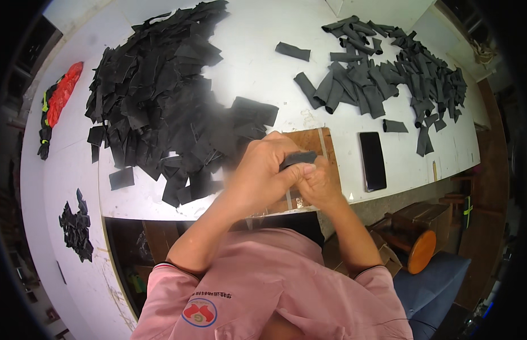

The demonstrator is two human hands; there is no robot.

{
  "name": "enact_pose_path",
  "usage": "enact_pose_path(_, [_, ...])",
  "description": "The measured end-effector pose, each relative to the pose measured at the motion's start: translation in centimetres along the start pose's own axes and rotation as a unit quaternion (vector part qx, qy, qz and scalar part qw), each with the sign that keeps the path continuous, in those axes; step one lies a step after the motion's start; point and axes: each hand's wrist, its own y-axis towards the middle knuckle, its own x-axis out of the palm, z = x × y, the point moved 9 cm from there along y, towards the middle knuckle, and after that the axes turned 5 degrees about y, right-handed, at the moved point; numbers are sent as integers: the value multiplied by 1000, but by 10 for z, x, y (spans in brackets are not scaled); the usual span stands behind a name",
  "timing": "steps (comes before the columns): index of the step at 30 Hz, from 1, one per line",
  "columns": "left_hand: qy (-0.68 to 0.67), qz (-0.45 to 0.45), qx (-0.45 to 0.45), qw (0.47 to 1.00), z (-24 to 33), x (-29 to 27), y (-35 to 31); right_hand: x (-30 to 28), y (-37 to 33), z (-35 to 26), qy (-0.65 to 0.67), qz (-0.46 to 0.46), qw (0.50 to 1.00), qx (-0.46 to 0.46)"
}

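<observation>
Bright, fairly even light washes the white table (pixel 246 62), leaving the space beneath its near edge dim. Small glints mark the brown board (pixel 306 139) there. Haze blurs the black fabric pile's (pixel 150 96) right side. Fisheye distortion bows the table's edges; black vignetting rings the view.

Workshop: table (pixel 249 54) heaped with fabric pieces (pixel 153 93)

held fabric (pixel 299 159) partly hidden, shirt (pixel 249 263) cropped
</observation>
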Motion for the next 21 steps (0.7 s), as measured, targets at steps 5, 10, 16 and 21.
enact_pose_path(5, [-111, 40, -21, 993, 5, 2, -7, 7, -6, 16, 47, 7, 998, 37])
enact_pose_path(10, [-189, 129, 97, 969, 6, -29, -22, -1, 17, -25, -92, -46, 995, -16])
enact_pose_path(16, [-447, 179, 55, 875, -24, -28, -31, 14, 12, -18, -174, -107, 979, -11])
enact_pose_path(21, [-398, 167, 56, 900, -21, -33, -27, -4, 17, -39, -102, -48, 993, -47])
